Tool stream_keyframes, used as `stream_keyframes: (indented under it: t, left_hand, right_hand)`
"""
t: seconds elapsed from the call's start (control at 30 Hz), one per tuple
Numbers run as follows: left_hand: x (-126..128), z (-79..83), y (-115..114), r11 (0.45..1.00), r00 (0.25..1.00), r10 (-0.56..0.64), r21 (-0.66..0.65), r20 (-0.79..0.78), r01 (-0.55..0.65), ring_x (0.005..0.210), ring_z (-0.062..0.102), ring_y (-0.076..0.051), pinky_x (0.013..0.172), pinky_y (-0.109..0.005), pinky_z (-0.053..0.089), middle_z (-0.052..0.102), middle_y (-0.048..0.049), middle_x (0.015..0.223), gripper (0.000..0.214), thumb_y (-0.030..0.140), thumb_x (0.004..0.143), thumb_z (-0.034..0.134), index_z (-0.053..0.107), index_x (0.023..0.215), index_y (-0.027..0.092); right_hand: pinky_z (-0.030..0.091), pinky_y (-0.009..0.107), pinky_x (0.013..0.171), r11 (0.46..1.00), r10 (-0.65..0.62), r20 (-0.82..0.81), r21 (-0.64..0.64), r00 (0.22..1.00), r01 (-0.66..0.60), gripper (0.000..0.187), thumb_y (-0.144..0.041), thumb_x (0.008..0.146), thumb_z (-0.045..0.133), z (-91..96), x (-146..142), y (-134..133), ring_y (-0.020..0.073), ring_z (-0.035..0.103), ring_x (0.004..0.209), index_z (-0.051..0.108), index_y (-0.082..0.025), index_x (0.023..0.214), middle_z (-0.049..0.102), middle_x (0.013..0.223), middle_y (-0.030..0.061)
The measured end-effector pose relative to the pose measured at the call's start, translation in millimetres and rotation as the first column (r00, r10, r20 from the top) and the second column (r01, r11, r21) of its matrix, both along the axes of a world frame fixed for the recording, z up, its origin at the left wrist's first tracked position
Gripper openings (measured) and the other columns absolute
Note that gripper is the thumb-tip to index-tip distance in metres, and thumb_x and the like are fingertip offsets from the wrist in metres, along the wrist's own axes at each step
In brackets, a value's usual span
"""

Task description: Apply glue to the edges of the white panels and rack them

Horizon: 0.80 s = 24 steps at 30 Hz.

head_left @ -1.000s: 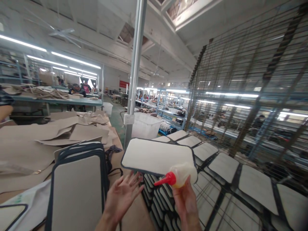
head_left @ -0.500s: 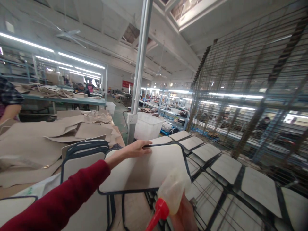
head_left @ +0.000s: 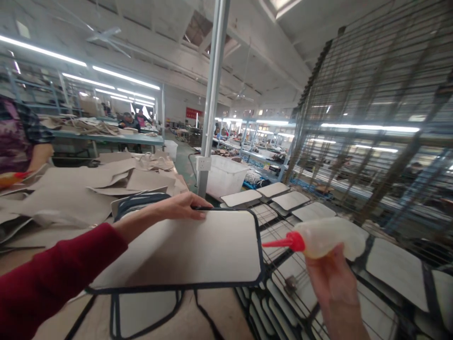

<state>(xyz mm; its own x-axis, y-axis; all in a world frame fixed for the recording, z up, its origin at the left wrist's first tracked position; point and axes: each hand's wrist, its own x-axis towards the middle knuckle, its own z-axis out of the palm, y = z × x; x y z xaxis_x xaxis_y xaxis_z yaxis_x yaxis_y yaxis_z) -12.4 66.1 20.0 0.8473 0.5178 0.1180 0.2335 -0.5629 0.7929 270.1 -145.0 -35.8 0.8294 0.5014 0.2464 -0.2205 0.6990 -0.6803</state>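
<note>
My left hand (head_left: 184, 206) grips the top edge of an off-white rounded panel (head_left: 208, 250) with dark trim, thumb on its face. The panel is held tilted toward me over the bench. In my right hand (head_left: 331, 278) is a translucent squeeze bottle (head_left: 329, 236) with yellowish liquid, lying nearly level. Its red nozzle (head_left: 283, 242) points left, with the tip close to the panel's right edge. Below the held panel lies another dark-trimmed panel (head_left: 145, 311), partly hidden. More dark-trimmed pieces (head_left: 141, 200) are stacked behind my left wrist.
Rows of pale panels (head_left: 394, 269) rest on a wire rack at right, beneath a raised wire grid (head_left: 368, 108). Brown sheets (head_left: 74, 189) cover the left table, where a co-worker (head_left: 21, 137) stands. A metal post (head_left: 208, 118) and white bin (head_left: 226, 174) are ahead.
The squeeze bottle has swung up and right, its nozzle turning from down-left to nearly level. The held panel has shifted left and down with my left hand. The co-worker shows more at left.
</note>
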Motion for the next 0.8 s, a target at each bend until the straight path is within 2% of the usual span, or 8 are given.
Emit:
stream_keyframes:
  t: [0.1, 0.27, 0.47, 0.67, 0.73, 0.8]
  left_hand:
    - [-18.5, 5.8, -15.7, 0.993, 0.999, -0.033, -0.112, -0.033, 0.029, 0.077, 0.063, -0.021, 0.07, -0.023, 0.047, 0.072, -0.0002, 0.082, 0.032, 0.03, 0.068, 0.071, 0.076, 0.098, 0.02]
    - [-37.7, 14.1, -35.3, 0.947, 0.997, -0.062, -0.319, -0.045, 0.045, 0.078, 0.065, -0.024, 0.071, -0.026, 0.048, 0.072, -0.0037, 0.084, 0.028, 0.031, 0.068, 0.072, 0.077, 0.093, 0.018]
    - [-46.7, 20.1, -47.4, 0.904, 0.998, -0.051, -0.426, -0.027, 0.035, 0.08, 0.066, -0.025, 0.073, -0.028, 0.049, 0.073, -0.0061, 0.089, 0.024, 0.029, 0.068, 0.072, 0.077, 0.089, 0.017]
    - [-52.9, 23.0, -52.1, 0.859, 1.0, -0.023, -0.512, -0.017, 0.011, 0.083, 0.067, -0.027, 0.076, -0.031, 0.051, 0.073, -0.0061, 0.084, 0.024, 0.024, 0.066, 0.074, 0.076, 0.089, 0.018]
    - [-54.4, 21.1, -51.2, 0.843, 1.0, -0.014, -0.539, -0.015, 0.004, 0.084, 0.067, -0.028, 0.076, -0.032, 0.051, 0.073, -0.0068, 0.083, 0.024, 0.022, 0.065, 0.074, 0.076, 0.089, 0.017]
    - [-55.9, 18.8, -50.0, 0.834, 1.0, -0.013, -0.552, -0.013, 0.003, 0.084, 0.067, -0.028, 0.076, -0.032, 0.051, 0.073, -0.0073, 0.083, 0.025, 0.021, 0.066, 0.072, 0.076, 0.09, 0.016]
  right_hand:
    - [0.039, 0.037, 0.102, 0.998, -0.031, 0.168, 0.052, 0.985, 0.023, 0.044, -0.041, 0.055, 0.084, 17.8, 8.6, 12.8, 0.0201, 0.06, 0.104, 0.068, -0.021, 0.092, 0.07, 0.093, 0.0025]
    - [0.045, 0.042, 0.095, 1.0, 0.008, 0.247, 0.014, 0.969, -0.011, 0.045, -0.04, 0.052, 0.085, 19.2, 7.4, 24.0, 0.0231, 0.062, 0.098, 0.068, -0.019, 0.089, 0.07, 0.087, 0.005]
    - [0.052, 0.038, 0.082, 0.998, 0.058, 0.263, -0.008, 0.963, -0.058, 0.049, -0.041, 0.046, 0.087, 19.9, 0.8, 28.1, 0.018, 0.064, 0.076, 0.069, -0.02, 0.087, 0.069, 0.081, 0.0026]
    - [0.053, 0.033, 0.074, 0.997, 0.079, 0.29, -0.003, 0.954, -0.082, 0.046, -0.04, 0.049, 0.086, 15.6, -3.3, 24.1, 0.0181, 0.065, 0.073, 0.069, -0.021, 0.087, 0.069, 0.078, 0.0041]
    - [0.053, 0.035, 0.076, 0.995, 0.097, 0.289, -0.018, 0.953, -0.096, 0.047, -0.042, 0.048, 0.086, 13.0, -3.8, 22.7, 0.0188, 0.065, 0.072, 0.069, -0.022, 0.087, 0.069, 0.076, 0.0038]
    - [0.051, 0.042, 0.083, 0.993, 0.116, 0.287, -0.033, 0.951, -0.111, 0.051, -0.044, 0.048, 0.086, 11.0, -4.0, 21.5, 0.0212, 0.065, 0.074, 0.069, -0.022, 0.09, 0.069, 0.075, 0.0041]
